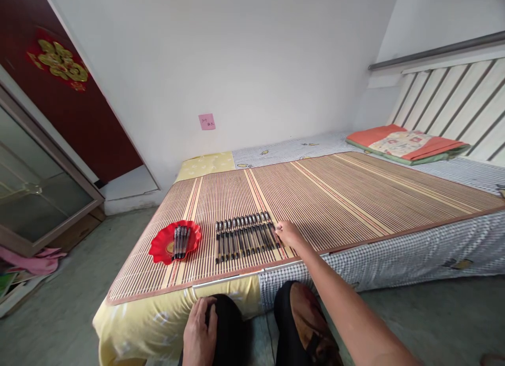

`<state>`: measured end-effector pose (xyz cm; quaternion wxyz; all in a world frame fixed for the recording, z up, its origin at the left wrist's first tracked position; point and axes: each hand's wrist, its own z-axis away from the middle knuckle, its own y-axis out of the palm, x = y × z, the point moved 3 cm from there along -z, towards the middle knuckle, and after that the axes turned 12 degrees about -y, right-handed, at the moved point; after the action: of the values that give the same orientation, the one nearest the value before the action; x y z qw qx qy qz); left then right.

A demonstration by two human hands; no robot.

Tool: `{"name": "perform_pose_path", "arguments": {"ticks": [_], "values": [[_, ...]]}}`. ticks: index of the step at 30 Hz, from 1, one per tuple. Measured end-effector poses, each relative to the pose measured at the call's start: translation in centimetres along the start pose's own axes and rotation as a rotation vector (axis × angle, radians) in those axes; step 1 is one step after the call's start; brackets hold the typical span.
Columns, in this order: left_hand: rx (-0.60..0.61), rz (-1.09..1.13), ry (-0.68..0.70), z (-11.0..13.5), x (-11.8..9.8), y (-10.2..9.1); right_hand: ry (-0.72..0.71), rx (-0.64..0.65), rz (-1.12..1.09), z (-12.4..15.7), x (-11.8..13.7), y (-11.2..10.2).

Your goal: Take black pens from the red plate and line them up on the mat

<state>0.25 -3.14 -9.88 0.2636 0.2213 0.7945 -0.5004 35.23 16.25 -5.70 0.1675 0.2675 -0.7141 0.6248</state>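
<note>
Several dark pens (241,237) lie side by side in a row on the bamboo mat (315,197), their clip ends pointing away from me. At the right end of this row is my right hand (290,233), its fingers closed at the last pen (273,233). Left of the row sits a red scalloped plate (158,245), with several more pens (182,241) bunched together in it. My left hand (200,326) rests on my left knee, fingers stretched over it, holding nothing.
The mat covers a bed with yellow and checked bedding (335,274). Folded orange bedding (406,142) lies at the far right by a white slatted headboard (453,103). A pink note (207,121) is on the wall. A glass-panelled cabinet (35,176) stands on the left.
</note>
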Motion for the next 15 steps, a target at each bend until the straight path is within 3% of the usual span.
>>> {"name": "perform_pose_path", "arguments": {"ticks": [10, 13, 15], "values": [[0.008, -0.004, 0.004, 0.0, -0.1, -0.1, -0.028, -0.127, -0.095, 0.5, 0.2, -1.1], [0.005, 0.001, 0.001, 0.0, -0.1, -0.1, -0.047, -0.215, -0.172, 2.5, 1.8, -2.0], [0.007, 0.003, -0.002, 0.0, -0.2, -0.1, -0.101, -0.210, -0.345, 5.0, 3.9, -2.0]]}}
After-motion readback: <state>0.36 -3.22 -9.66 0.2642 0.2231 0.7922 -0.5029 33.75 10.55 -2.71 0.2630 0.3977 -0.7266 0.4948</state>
